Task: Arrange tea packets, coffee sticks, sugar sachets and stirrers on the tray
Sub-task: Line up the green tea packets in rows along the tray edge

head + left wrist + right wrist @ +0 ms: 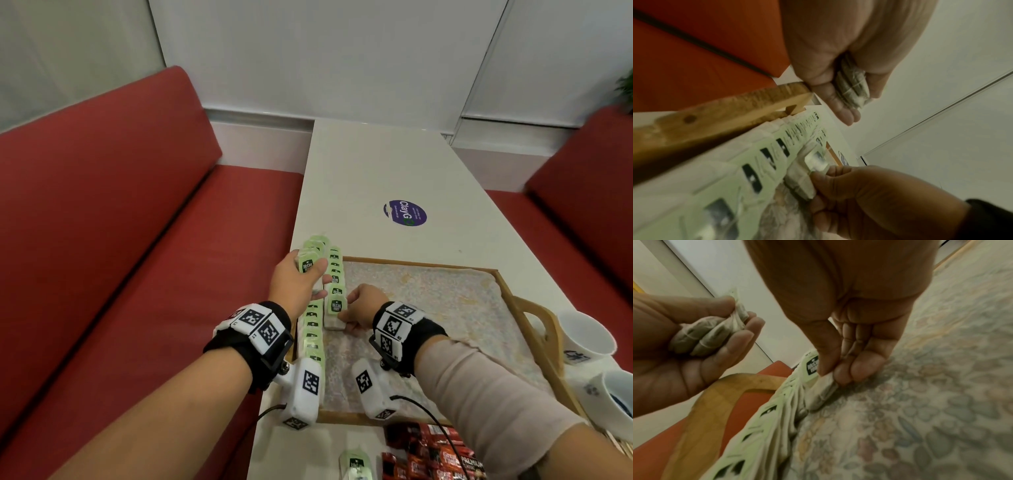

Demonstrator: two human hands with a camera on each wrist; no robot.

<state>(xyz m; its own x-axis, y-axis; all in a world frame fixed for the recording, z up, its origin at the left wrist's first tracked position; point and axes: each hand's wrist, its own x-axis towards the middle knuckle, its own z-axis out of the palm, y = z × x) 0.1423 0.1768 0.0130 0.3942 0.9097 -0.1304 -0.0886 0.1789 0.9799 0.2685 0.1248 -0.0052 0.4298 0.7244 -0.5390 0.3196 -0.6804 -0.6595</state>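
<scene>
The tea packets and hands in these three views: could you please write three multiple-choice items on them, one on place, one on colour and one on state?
1. Where do the rows of tea packets stand?
A. along the tray's left side
B. on the red seat
C. inside a cup

2. What colour are the coffee sticks?
A. blue
B. red
C. yellow

3. What is the right hand doing?
A. resting flat and empty
B. gripping a cup
C. pinching a tea packet

Answers: 1 A, the rows line the wooden tray at its left rim. 2 B, red wrappers lie on the table's near edge. 3 C, thumb and fingers pinch the packet in the right wrist view.
</scene>
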